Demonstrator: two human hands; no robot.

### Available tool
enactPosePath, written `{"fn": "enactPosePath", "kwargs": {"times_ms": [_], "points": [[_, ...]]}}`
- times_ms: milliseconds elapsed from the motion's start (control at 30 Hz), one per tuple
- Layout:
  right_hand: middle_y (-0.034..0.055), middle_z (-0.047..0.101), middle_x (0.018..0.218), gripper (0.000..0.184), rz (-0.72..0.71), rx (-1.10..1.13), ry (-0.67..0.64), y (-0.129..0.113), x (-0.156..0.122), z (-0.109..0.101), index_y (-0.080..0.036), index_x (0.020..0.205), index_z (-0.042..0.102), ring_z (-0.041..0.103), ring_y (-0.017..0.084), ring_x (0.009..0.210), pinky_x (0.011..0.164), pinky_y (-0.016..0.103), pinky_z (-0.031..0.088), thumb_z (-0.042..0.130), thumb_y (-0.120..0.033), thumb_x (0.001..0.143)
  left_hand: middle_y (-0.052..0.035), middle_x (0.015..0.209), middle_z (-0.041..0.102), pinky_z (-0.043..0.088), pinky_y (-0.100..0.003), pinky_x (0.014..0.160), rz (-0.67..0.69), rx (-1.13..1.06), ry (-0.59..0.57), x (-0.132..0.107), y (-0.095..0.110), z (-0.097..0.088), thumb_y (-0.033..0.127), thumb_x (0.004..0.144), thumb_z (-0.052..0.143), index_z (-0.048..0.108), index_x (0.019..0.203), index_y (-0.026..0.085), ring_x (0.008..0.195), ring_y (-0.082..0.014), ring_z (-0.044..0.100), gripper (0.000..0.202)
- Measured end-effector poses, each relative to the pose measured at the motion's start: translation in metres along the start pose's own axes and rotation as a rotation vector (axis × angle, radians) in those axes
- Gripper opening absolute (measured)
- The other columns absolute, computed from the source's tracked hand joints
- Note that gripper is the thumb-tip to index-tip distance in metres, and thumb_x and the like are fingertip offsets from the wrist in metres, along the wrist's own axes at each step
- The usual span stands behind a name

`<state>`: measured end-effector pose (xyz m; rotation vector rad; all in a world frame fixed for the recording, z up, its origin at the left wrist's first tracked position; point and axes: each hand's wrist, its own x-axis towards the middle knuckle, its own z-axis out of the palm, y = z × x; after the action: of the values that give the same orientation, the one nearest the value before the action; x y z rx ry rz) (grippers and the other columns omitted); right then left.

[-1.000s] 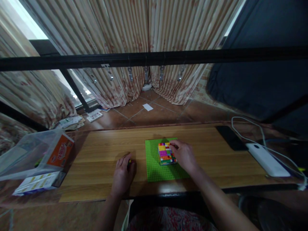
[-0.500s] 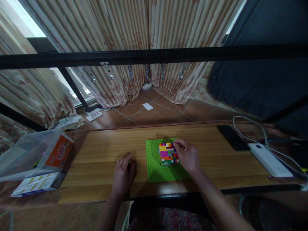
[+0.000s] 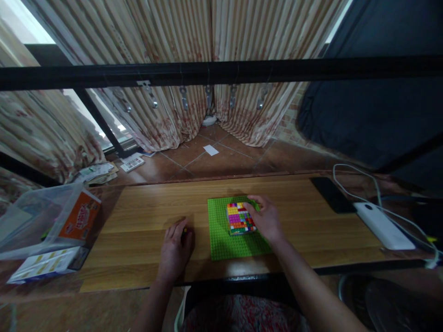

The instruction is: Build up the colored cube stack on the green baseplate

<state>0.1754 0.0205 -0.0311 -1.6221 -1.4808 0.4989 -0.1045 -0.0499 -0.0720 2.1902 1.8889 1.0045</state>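
Observation:
A compact block of multicoloured toy bricks (image 3: 238, 219) sits on a green studded baseplate (image 3: 218, 246) on the wooden table. My right hand (image 3: 268, 219) is at the block's far right corner. Its thumb lies over the top studs and its fingers reach round the far side, so that part of the block is hidden. To the left of the baseplate, my left hand (image 3: 173, 249) rests on the table with its fingers curled. A small toy brick (image 3: 185, 229), partly yellow, shows between its thumb and fingers; most of it is hidden.
A clear plastic bin (image 3: 38, 230) with an orange packet (image 3: 81, 216) and a white box (image 3: 46, 265) stand at the left. On the right lie a black phone (image 3: 332, 194), a white power bank (image 3: 384, 226) and a cable (image 3: 377, 184). A black bar (image 3: 221, 74) crosses beyond the table.
My right thumb has slid left onto the block's top and the fingers have spread around its far corner. My left hand stays by the baseplate. The whole view has shifted slightly.

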Motion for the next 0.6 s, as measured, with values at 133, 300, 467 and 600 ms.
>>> {"fn": "enactPosePath", "kwargs": {"times_ms": [133, 300, 467, 600], "points": [[0.0073, 0.073, 0.096, 0.031, 0.072, 0.104, -0.091, 0.0001, 0.0015, -0.0007, -0.020, 0.091, 0.073, 0.065, 0.022, 0.087, 0.085, 0.038, 0.048, 0.059, -0.045, 0.079, -0.0098, 0.113, 0.064, 0.050, -0.042, 0.091, -0.013, 0.000, -0.010, -0.0004, -0.0001, 0.0005, 0.023, 0.091, 0.049, 0.053, 0.118, 0.020, 0.104, -0.0243, 0.059, 0.027], [0.0066, 0.074, 0.092, 0.031, 0.111, 0.183, -0.126, 0.0008, 0.0027, -0.0005, -0.019, 0.088, 0.074, 0.066, 0.020, 0.082, 0.081, 0.036, 0.050, 0.062, -0.045, 0.076, -0.0095, 0.113, 0.064, 0.050, -0.041, 0.091, -0.019, -0.006, -0.013, -0.0009, -0.0012, 0.0012, 0.023, 0.090, 0.051, 0.054, 0.119, 0.021, 0.105, -0.0240, 0.059, 0.029], [0.0060, 0.075, 0.091, 0.029, 0.091, 0.177, -0.110, -0.0001, 0.0034, 0.0019, -0.020, 0.086, 0.074, 0.066, 0.020, 0.083, 0.081, 0.036, 0.050, 0.061, -0.045, 0.076, -0.0093, 0.112, 0.064, 0.050, -0.041, 0.091, -0.022, -0.029, -0.012, -0.0010, -0.0015, 0.0012, 0.023, 0.090, 0.051, 0.054, 0.119, 0.021, 0.105, -0.0237, 0.060, 0.029], [0.0059, 0.075, 0.089, 0.032, 0.094, 0.171, -0.174, 0.0080, 0.0053, 0.0005, -0.021, 0.087, 0.075, 0.067, 0.020, 0.080, 0.079, 0.036, 0.051, 0.061, -0.047, 0.076, -0.0096, 0.114, 0.063, 0.050, -0.042, 0.093, -0.049, -0.056, -0.034, -0.0024, 0.0018, -0.0028, 0.027, 0.087, 0.055, 0.052, 0.123, 0.021, 0.106, -0.0245, 0.059, 0.036]]}}
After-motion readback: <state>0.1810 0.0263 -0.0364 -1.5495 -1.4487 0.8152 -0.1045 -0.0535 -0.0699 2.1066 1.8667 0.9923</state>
